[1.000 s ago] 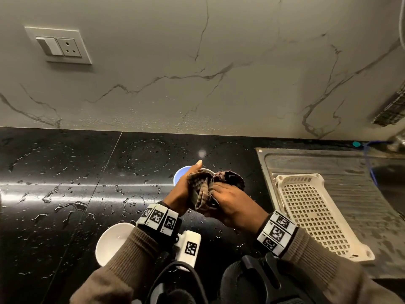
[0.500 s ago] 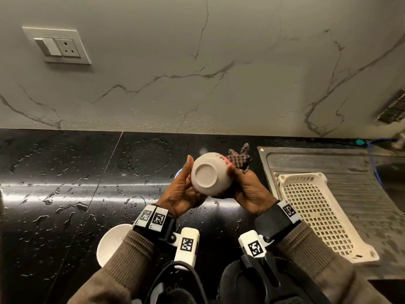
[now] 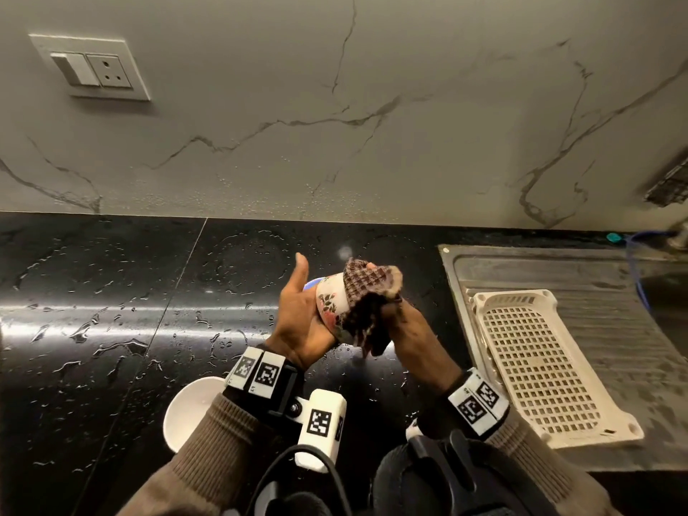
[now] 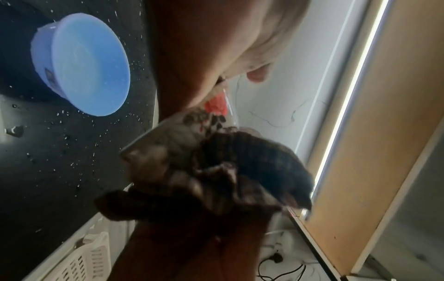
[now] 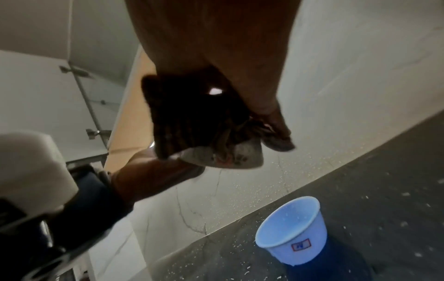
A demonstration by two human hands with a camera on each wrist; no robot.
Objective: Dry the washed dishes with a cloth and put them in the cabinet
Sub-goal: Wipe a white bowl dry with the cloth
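Note:
My left hand (image 3: 298, 322) cradles a small cream bowl with a red flower pattern (image 3: 329, 305) above the black counter, thumb pointing up. The bowl lies on its side with its mouth to the right. My right hand (image 3: 407, 327) grips a dark checked cloth (image 3: 366, 292) pushed over the bowl's rim and into its mouth. The left wrist view shows the floral bowl (image 4: 204, 116) with the cloth (image 4: 242, 171) bunched against it. The bowl's inside is hidden. A blue bowl (image 5: 293, 233) stands on the counter beyond the hands. A white bowl (image 3: 190, 407) sits beside my left forearm.
The black counter (image 3: 111, 310) is wet with drops. A white plastic drain basket (image 3: 540, 366) lies on the steel sink drainboard (image 3: 614, 329) at the right. A wall socket (image 3: 93, 68) is at upper left. A wall cabinet underside with a light strip (image 4: 348, 95) hangs overhead.
The bowl has turned from base-toward-me onto its side. The cloth, which was behind the bowl, now covers its rim and mouth. Both hands stay above the same spot.

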